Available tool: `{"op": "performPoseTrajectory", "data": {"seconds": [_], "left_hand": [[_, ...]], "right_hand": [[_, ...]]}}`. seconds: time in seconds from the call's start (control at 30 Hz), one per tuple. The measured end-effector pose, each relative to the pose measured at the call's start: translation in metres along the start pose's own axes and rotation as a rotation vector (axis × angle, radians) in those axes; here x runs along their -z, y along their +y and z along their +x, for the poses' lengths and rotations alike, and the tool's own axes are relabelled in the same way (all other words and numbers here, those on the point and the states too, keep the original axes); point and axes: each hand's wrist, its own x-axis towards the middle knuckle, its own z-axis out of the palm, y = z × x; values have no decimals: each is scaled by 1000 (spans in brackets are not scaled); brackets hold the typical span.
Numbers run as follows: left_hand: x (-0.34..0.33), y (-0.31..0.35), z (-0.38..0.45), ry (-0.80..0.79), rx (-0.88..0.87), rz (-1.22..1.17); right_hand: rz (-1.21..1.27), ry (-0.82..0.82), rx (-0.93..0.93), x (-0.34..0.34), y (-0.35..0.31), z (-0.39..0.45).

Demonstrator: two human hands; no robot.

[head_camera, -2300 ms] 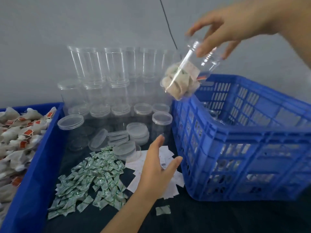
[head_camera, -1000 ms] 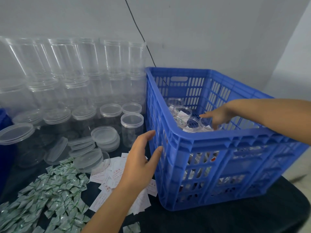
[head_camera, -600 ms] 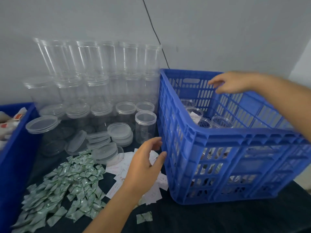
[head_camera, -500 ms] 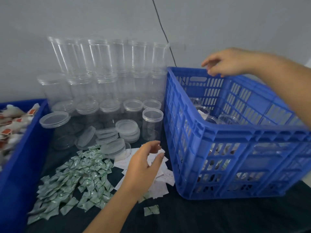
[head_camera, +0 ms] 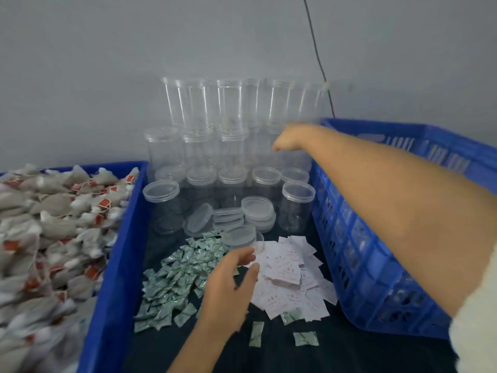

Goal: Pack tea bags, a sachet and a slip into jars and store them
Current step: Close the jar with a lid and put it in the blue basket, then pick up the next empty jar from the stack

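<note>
A dark cloth-covered desk [head_camera: 349, 354] carries the work. At the left a blue plastic bin [head_camera: 115, 265] is heaped with soft, pillow-shaped tea bags [head_camera: 48, 224], greyish with red paper tags on strings. At the right stands a blue lattice-walled plastic crate [head_camera: 357, 251]; what lies inside it is too blurred to tell.

Between them, against the grey wall, clear cylindrical plastic jars [head_camera: 231, 135] are stacked in tiers, the upper ones open-mouthed, the lower ones capped. In front of the stack lie loose round, flat, translucent lids [head_camera: 256, 210], some overlapping, and one capped jar [head_camera: 297, 208] stands just beside the crate wall.

Nearer the camera, small crinkled green-and-white sachets [head_camera: 177, 275] spread in a loose pile, with a few strays lower down. Beside them, to the right, thin white rectangular paper slips [head_camera: 287, 273] with faint pink print lie fanned and overlapping.

The left hand [head_camera: 228, 286] hovers over the border of sachets and slips, fingers loosely curved and spread, thumb apart, holding nothing visible. The right hand [head_camera: 289, 138] reaches across toward the stacked jars, blurred; its fingers curl downward, and I cannot tell whether it grips anything.

A thin black cable [head_camera: 317, 55] runs down the wall.
</note>
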Motion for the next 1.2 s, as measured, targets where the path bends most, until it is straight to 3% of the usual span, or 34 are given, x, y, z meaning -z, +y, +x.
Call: {"op": "performPoseTrajectory", "data": {"seconds": [0.2,0.33,0.63,0.8,0.97,1.2], "left_hand": [[29,-15,-6,46,19,-37],[36,-21,-9,52,55,-38],[38,-27,-13,35,74,8],[35,-24,-12,34,116,18],[27,3,-3,79,51,149],[41,43,3,272,-147,434]], "right_hand": [[115,-67,-264,-78,29,9],[192,-141,-304,-99,39,19],[8,-260,-200,-114,36,19],[-10,-226,-204,-74,30,10],[39,-301,-6,-29,-6,-17],[308,-393,157,-49,-69,-74]]}}
